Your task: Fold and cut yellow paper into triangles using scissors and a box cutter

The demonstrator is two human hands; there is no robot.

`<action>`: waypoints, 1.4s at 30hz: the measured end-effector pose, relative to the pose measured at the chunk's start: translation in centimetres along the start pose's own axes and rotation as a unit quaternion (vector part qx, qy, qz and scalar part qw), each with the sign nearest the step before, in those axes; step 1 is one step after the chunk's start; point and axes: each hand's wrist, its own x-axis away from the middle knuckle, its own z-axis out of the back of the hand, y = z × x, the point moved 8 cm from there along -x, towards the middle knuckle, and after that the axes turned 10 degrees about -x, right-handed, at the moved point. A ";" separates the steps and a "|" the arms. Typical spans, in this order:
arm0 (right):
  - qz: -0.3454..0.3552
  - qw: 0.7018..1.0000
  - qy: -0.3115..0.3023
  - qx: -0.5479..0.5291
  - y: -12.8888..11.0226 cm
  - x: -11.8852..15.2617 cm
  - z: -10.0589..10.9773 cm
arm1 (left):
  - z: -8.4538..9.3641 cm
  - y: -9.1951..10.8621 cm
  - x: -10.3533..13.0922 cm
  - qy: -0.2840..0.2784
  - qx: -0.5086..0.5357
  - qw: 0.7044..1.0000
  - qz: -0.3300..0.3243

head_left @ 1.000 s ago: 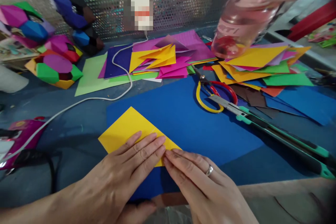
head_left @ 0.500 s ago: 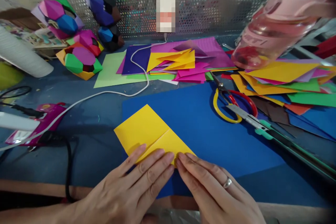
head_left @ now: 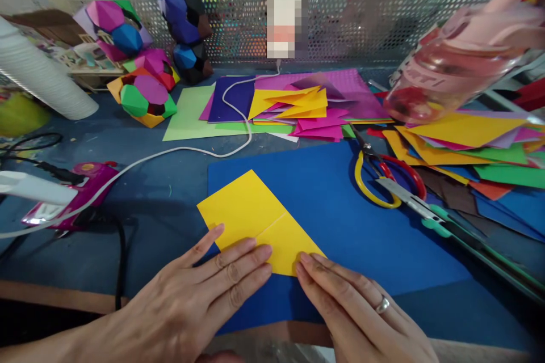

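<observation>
A folded yellow sheet of paper (head_left: pixel 242 204) lies on a larger blue sheet (head_left: pixel 340 227), with a pale straight line running across its middle. My left hand (head_left: pixel 213 278) rests with its fingers stretched flat over the paper's lower left part; the thumb is mostly hidden. At the paper's lower right corner, my right hand (head_left: pixel 357 306) has its fingertips pressed together on the edge, and a ring shows on one finger. Whether its thumb is under the paper cannot be seen.
Scissors (head_left: pixel 378 176) and a box cutter (head_left: pixel 426 212) lie to the right, near stacked coloured papers (head_left: pixel 468 136) and a pink bottle (head_left: pixel 451 74). More papers (head_left: pixel 293 105) and folded paper models (head_left: pixel 149 93) are behind. A white cable (head_left: pixel 183 148) crosses the left side.
My left fingers have slid left along the yellow paper, widening the gap between my hands. The line across the paper looks narrower. The whole view has shifted slightly.
</observation>
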 end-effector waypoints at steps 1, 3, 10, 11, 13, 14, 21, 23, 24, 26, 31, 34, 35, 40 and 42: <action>0.000 1.000 0.000 0.000 0.0 0.0 0.0 | -0.1 -0.2 0.4 -0.007 0.005 1.000 0.007; 0.001 1.000 -0.001 0.001 0.1 0.1 0.0 | -0.5 -0.4 1.4 -0.025 0.013 0.999 0.021; 0.005 1.000 -0.015 0.015 0.1 0.0 0.0 | -0.9 -1.3 4.4 -0.013 0.007 0.992 0.124; 0.003 1.000 -0.013 0.012 0.1 0.0 0.0 | -0.8 -1.3 4.5 -0.013 0.003 0.992 0.126; -0.005 1.000 -0.007 -0.001 0.1 -0.2 0.2 | -0.6 -1.2 4.4 -0.020 -0.009 0.994 0.104; -0.012 1.000 -0.001 -0.009 0.1 -0.4 0.3 | -0.5 -1.1 4.3 -0.023 -0.014 0.996 0.090; -0.039 0.994 0.079 -0.063 -0.3 -2.3 2.1 | 1.0 -2.3 3.2 0.104 -0.001 0.991 0.086; -0.048 0.993 0.076 -0.075 -0.1 -2.8 2.6 | 1.2 -3.3 2.7 0.141 0.009 0.984 0.111; -0.054 0.993 0.073 -0.069 0.1 -3.0 2.8 | 1.3 -3.9 2.3 0.152 0.010 0.980 0.129; -0.076 0.994 0.065 -0.041 0.8 -3.3 3.2 | 1.4 -5.6 1.4 0.152 0.008 0.973 0.174; -0.131 0.991 0.005 -0.014 3.0 -4.8 2.6 | 1.3 -9.8 -1.2 0.070 0.017 0.959 0.275; -0.177 0.980 -0.071 -0.057 3.9 -6.4 1.3 | 1.3 -11.1 -2.7 0.062 0.051 0.957 0.280; -0.192 0.973 -0.096 -0.087 4.2 -6.9 0.8 | 1.4 -11.5 -3.1 0.070 0.059 0.955 0.281; -0.217 0.925 -0.153 -0.270 4.9 -8.9 0.1 | 1.7 -13.9 -4.5 0.122 0.132 0.936 0.303; -0.198 0.913 -0.146 -0.327 5.3 -9.8 0.7 | 2.1 -15.0 -4.8 0.163 0.192 0.917 0.309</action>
